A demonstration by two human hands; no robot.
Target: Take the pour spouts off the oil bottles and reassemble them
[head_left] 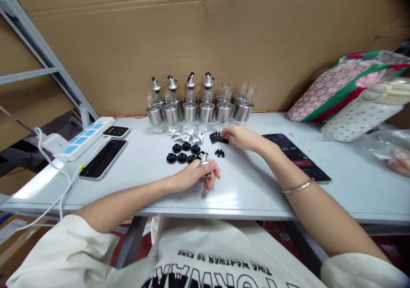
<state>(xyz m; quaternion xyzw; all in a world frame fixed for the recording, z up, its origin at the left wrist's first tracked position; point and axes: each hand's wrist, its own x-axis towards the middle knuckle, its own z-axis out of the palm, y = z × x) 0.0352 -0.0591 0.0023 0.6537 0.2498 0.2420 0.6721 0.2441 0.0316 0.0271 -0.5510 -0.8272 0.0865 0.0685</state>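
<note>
My left hand (200,173) holds a silver pourer piece (203,162) between thumb and fingers, near the table's front edge. At a row of small black clips (218,138), the fingertips of my right hand (235,137) touch the right end; what they pinch is hidden. Several round black stoppers (182,157) lie left of my left hand. Behind them is a pile of silver spout parts (188,135). Tiny black pieces (220,153) sit between my hands. Glass bottles with steel sleeves (189,112) stand at the back, several topped with pourers (191,80).
On the left of the table (153,202) are a phone (104,159), a small black device (116,131) and a power strip (85,138) with cables. A tablet (297,158) lies beneath my right forearm. Farther right are a patterned bag (329,87) and a dotted bottle (358,111).
</note>
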